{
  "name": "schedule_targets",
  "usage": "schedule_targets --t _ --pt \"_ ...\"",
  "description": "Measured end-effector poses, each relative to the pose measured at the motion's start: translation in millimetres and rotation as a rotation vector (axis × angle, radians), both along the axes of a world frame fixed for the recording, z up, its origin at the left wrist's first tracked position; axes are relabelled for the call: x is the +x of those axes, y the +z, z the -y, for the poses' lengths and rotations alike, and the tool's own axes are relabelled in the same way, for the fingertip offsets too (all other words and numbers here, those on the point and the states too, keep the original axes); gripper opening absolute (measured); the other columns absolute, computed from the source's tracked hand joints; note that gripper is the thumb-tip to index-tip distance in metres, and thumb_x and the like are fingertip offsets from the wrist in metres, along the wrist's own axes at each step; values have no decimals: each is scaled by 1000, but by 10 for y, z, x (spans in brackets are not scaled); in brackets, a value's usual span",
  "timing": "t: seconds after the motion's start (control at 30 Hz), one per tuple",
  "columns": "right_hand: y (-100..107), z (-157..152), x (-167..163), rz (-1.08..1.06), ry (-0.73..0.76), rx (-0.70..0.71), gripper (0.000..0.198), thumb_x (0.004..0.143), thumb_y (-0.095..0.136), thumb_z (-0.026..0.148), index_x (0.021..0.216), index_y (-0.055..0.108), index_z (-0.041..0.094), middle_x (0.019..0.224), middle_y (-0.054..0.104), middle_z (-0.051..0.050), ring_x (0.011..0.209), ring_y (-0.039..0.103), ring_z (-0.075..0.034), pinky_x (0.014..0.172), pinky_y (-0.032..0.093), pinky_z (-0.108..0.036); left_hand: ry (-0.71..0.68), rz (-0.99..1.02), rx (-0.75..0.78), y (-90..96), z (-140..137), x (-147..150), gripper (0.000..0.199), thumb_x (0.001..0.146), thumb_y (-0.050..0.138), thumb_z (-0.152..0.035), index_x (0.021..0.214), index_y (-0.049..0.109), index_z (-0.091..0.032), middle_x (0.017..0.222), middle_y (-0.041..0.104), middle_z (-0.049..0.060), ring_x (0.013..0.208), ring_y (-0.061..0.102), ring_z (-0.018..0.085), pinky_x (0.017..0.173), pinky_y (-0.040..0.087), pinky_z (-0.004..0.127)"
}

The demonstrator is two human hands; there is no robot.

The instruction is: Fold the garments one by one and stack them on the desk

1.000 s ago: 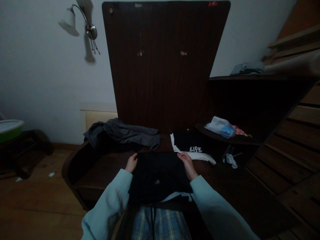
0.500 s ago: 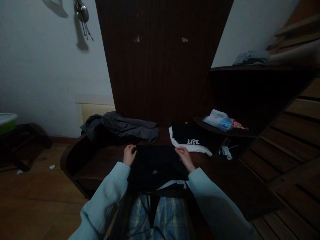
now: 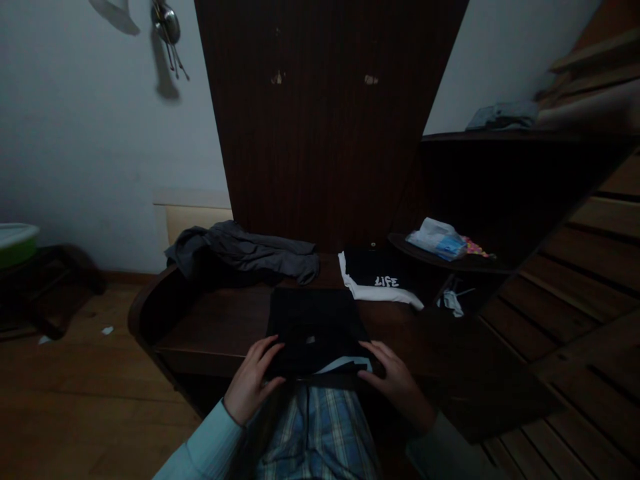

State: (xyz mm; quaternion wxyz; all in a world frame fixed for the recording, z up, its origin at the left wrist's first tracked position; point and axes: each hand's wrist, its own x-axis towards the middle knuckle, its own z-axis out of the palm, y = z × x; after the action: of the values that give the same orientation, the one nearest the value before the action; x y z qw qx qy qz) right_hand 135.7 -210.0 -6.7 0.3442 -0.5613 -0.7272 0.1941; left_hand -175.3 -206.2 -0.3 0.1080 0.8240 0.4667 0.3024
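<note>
A folded black shirt (image 3: 315, 317) lies on the dark wooden bench before me, with a small pale tag near its middle and a light strip along its near right edge. My left hand (image 3: 255, 377) is at the shirt's near left corner, thumb and fingers apart, fingertips touching the cloth. At the near right corner is my right hand (image 3: 393, 377), also with thumb and fingers spread, its fingertips at the edge. Neither hand is closed around the fabric.
A crumpled dark grey garment (image 3: 250, 250) lies at the bench's back left. Folded black and white clothing (image 3: 383, 293) with white lettering sits at the back right. A plastic packet (image 3: 437, 240) rests on the corner shelf (image 3: 480, 265). The bench's curved arm (image 3: 143, 310) rises at left.
Both hands have let go of the shirt's far corners and come back toward me to its near corners, fingers now spread. The shirt stays in about the same place.
</note>
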Motion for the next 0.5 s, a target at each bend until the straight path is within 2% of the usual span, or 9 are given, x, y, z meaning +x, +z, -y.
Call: schedule_targets --t 0.1,0.2,0.27,0.37,0.5 --pt "-103 27 -32 36 -29 61 38 69 58 29 106 57 22 105 58 -7 101 52 -22 87 43 -36 55 22 14 -65 -56 -13 37 72 55 -19 109 51 -21 110 53 9 103 48 24 87 43 41" --pt "-123 23 -58 37 -43 143 32 70 57 24 103 58 23 102 59 -6 98 53 -22 84 45 -35 81 32 36 -66 -101 -13 26 71 55 -20 98 55 -20 94 57 8 90 52 23 77 47 38" --pt "-115 14 -73 32 -57 208 28 70 57 23 98 58 22 99 59 -6 95 54 -22 81 46 -35 101 19 64 -39 -110 -5 26 70 57 -23 96 55 -20 90 57 7 87 53 23 74 48 38" --pt "-116 5 -83 40 -65 283 21 71 58 25 91 58 22 91 60 -7 89 55 -22 76 47 -35 137 12 95 13 -89 1 34 68 60 -31 100 55 -21 98 56 8 91 53 25 77 47 41" --pt "-171 15 -64 60 -44 310 15 73 57 31 84 59 22 84 61 -5 83 57 -21 72 47 -33 227 192 39 32 -38 -32 37 74 53 -40 106 51 -21 110 51 9 98 53 23 85 45 39"
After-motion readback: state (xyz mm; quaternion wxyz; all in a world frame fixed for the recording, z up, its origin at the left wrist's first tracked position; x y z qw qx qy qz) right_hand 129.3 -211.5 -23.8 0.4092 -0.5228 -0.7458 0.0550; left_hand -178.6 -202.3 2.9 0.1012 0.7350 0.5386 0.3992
